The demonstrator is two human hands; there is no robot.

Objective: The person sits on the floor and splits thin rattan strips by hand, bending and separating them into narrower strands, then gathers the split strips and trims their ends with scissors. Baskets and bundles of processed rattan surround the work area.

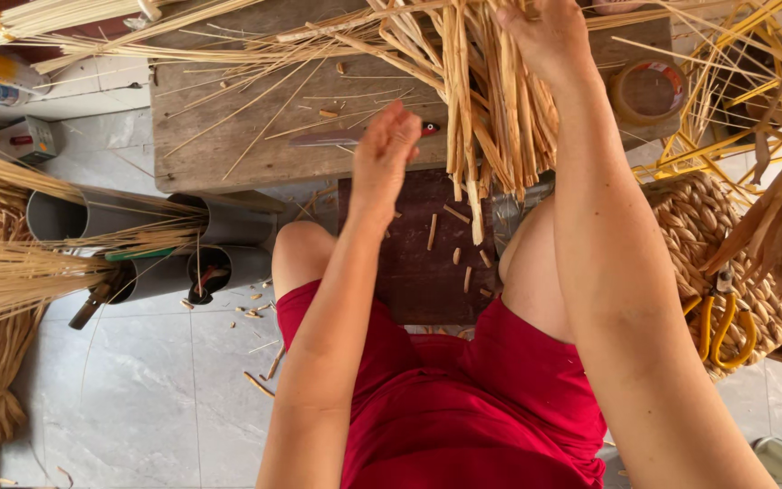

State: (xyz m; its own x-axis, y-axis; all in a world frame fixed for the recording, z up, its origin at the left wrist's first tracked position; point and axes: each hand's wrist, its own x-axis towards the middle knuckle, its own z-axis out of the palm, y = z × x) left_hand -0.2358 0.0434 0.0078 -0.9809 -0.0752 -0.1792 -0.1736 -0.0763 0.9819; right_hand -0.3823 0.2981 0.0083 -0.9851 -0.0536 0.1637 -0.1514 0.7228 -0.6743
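1. two hands are seen: the left hand [384, 149] and the right hand [545, 36].
2. one wooden bench [219, 136] is counted.
3. three grey pipe sections [92, 217] are counted.
4. one roll of tape [649, 91] is counted.
5. one pair of yellow-handled pliers [724, 326] is counted.
6. one woven basket [708, 226] is counted.
7. one knife [355, 138] is counted.

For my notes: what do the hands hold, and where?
The right hand grips the bundle of straw strips at its upper part. The left hand holds nothing.
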